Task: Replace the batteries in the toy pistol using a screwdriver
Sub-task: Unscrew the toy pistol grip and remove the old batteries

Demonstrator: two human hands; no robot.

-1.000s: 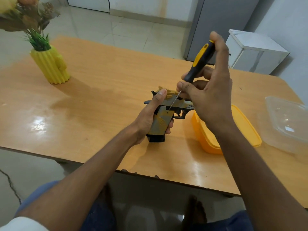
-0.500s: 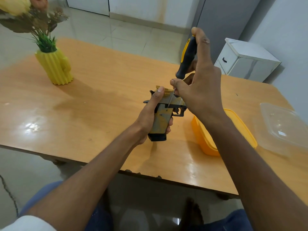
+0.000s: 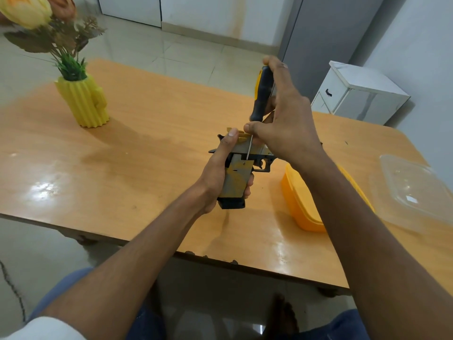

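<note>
The toy pistol [image 3: 239, 176] is grey and yellow with a black base, held above the wooden table [image 3: 147, 143] with its grip pointing toward me. My left hand [image 3: 220, 168] wraps around the grip, thumb up along the slide. My right hand [image 3: 282, 123] holds a screwdriver [image 3: 262, 94] with a black and yellow handle, nearly upright. Its thin metal shaft [image 3: 249, 149] points down, and the tip rests on the upper part of the grip, beside a small screw. The barrel end is hidden behind my right hand.
An orange plastic container [image 3: 301, 204] sits just right of the pistol, partly under my right forearm. A clear lid [image 3: 414, 190] lies at the table's right edge. A yellow ribbed vase [image 3: 83, 104] with flowers stands far left. A white cabinet [image 3: 358, 94] is behind the table.
The screwdriver handle has swung from a rightward tilt to nearly upright while its tip stayed on the pistol grip. My left hand kept its hold. The view shifted slightly.
</note>
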